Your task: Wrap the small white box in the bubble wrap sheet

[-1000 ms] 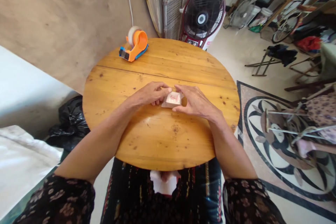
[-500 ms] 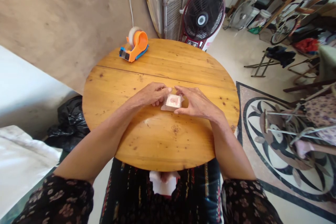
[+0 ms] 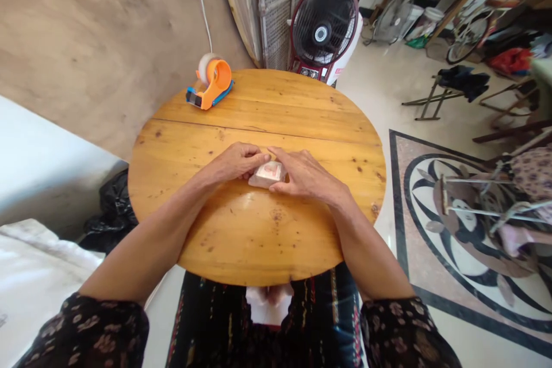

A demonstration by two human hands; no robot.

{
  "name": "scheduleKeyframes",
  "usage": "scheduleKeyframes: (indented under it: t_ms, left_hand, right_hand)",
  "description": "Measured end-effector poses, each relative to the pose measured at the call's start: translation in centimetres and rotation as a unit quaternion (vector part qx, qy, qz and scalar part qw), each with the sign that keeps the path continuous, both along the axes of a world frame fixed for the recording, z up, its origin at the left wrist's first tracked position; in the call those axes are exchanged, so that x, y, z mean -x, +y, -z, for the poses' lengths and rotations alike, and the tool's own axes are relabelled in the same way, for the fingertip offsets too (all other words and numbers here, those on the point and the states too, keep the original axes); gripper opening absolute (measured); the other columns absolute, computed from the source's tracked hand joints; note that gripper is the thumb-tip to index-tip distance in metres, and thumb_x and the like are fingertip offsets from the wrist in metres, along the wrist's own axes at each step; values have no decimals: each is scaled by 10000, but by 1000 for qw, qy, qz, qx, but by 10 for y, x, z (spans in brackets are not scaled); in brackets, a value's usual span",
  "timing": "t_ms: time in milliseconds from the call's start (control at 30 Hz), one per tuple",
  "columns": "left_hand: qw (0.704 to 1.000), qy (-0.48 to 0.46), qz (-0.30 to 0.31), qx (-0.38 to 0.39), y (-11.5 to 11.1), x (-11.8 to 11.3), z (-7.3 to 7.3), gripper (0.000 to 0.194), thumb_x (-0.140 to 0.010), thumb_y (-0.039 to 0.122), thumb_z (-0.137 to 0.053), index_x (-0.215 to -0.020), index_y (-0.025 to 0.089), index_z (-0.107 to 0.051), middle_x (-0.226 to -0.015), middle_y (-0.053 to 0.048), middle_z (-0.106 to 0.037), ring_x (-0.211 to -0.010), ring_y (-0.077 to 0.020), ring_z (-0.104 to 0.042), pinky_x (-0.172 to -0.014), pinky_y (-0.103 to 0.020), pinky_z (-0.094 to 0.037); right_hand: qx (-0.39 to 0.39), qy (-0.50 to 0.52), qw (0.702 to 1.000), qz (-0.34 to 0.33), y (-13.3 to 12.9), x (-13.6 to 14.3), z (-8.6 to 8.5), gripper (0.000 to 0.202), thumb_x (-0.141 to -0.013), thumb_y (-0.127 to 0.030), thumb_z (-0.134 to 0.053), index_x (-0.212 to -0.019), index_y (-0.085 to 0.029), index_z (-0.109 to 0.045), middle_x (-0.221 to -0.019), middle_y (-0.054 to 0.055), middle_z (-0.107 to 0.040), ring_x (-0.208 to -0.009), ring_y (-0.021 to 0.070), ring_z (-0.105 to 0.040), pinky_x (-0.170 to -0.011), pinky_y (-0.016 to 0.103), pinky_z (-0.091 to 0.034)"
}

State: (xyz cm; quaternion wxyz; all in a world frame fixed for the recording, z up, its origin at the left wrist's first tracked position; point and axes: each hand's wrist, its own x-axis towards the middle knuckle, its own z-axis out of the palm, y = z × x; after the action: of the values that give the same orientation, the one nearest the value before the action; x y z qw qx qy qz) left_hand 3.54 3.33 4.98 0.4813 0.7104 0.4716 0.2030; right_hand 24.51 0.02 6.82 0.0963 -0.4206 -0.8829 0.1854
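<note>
A small pale wrapped block with a pinkish mark on top [image 3: 269, 171] sits on the round wooden table [image 3: 241, 241], between both hands. My left hand [image 3: 241, 161] is at its left side, fingers curled and pressed against the wrapping, thumb along the upper left edge. On the right side, my right hand [image 3: 302, 174] has its thumb at the near corner and its fingers over the far side, closed round the block. The undersides of the fingers are hidden.
An orange tape dispenser [image 3: 214, 83] with a blue base stands at the table's far left. Behind the table is a fan [image 3: 321, 31]. A wooden board [image 3: 107, 29] leans at the left. Folding stools and a bicycle [image 3: 472, 34] are at the right.
My right hand has closed in from beside the block onto it. The clear wrapping that stuck out at its sides now lies closer in. The whole view has shifted slightly.
</note>
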Motion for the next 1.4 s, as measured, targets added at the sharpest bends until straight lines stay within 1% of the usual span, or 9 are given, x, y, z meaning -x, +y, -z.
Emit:
scheduleKeyframes:
  t_ms: [167, 367, 567, 700, 967, 1100, 1167, 1300, 1400]
  left_hand:
    - [998, -47, -24, -37, 2, 1, 5, 380, -900, 532, -527, -896, 164, -622, -562, 32, -553, -480, -103, -509, -462, -198, -399]
    - [996, -59, -48, -42, 8, 6, 14, 373, -917, 497, -512, -769, 162, -581, -538, 35, -528, -484, -92, -473, -482, -197, -375]
    - [998, -38, 28, -38, 9, 9, 6, 423, -908, 513, -515, -700, 152, -590, -609, 5, -564, -562, -109, -514, -546, -220, -395]
    - [998, -23, 28, -43, 8, 7, 4, 352, -861, 493, -587, -821, 151, -662, -722, -10, -629, -641, -125, -549, -573, -219, -402]
    - [996, -22, 65, -53, 8, 6, 3, 328, -882, 453, -556, -767, 155, -632, -705, 6, -601, -637, -110, -527, -581, -209, -397]
    - [997, -52, 46, -26, 7, 4, 3, 349, -865, 493, -571, -802, 156, -634, -660, 9, -592, -584, -106, -524, -553, -215, -395]
    - [998, -58, 20, -23, 6, 3, 3, 362, -872, 511, -550, -804, 162, -620, -580, 26, -543, -520, -103, -491, -514, -220, -376]
    - [994, -61, -72, -48, 7, 5, 8, 322, -869, 477, -540, -740, 184, -575, -527, 43, -485, -465, -105, -460, -474, -230, -352]
    - [986, -62, -121, -93, 11, 6, 17, 236, -867, 396, -548, -779, 183, -599, -567, 38, -527, -476, -96, -467, -492, -230, -369]
  right_hand:
    - [8, 17, 1000, -2, -3, -4, 0, 887, -790, -486, -699, -1515, -209, -269, -1462, 164, -496, -1316, 355, -473, -1029, 519, -358]
    - [-16, 35, 999, 6, -4, 0, 5, 855, -817, -399, -664, -1523, -205, -223, -1414, 166, -541, -1268, 354, -504, -993, 504, -371]
    - [-49, 32, 998, -3, -1, 3, 10, 761, -826, -234, -579, -1500, -147, -238, -1268, 177, -638, -1136, 330, -578, -939, 456, -375]
    - [-45, 24, 999, -3, 0, 2, 8, 760, -820, -232, -571, -1498, -140, -241, -1228, 170, -659, -1111, 326, -588, -936, 451, -369]
    - [9, 41, 999, 7, 6, -2, 9, 806, -819, -342, -639, -1519, -199, -265, -1329, 142, -614, -1210, 334, -553, -1023, 491, -349]
    - [110, 109, 988, -14, 18, -16, 9, 976, -724, -574, -737, -1519, -209, -306, -1418, 153, -542, -1261, 334, -530, -1047, 503, -395]
    - [142, 183, 973, 20, 20, -25, -1, 890, -797, -642, -640, -1521, -249, -304, -1451, 132, -512, -1290, 297, -520, -1035, 473, -435]
    - [92, 218, 963, 132, 5, -44, -30, 687, -907, -695, -429, -1467, -298, -406, -1425, 79, -547, -1300, 266, -521, -1060, 480, -436]
    - [62, 177, 967, 171, -21, -60, -31, 651, -922, -699, -387, -1402, -275, -503, -1442, 54, -535, -1315, 261, -513, -1096, 462, -416]
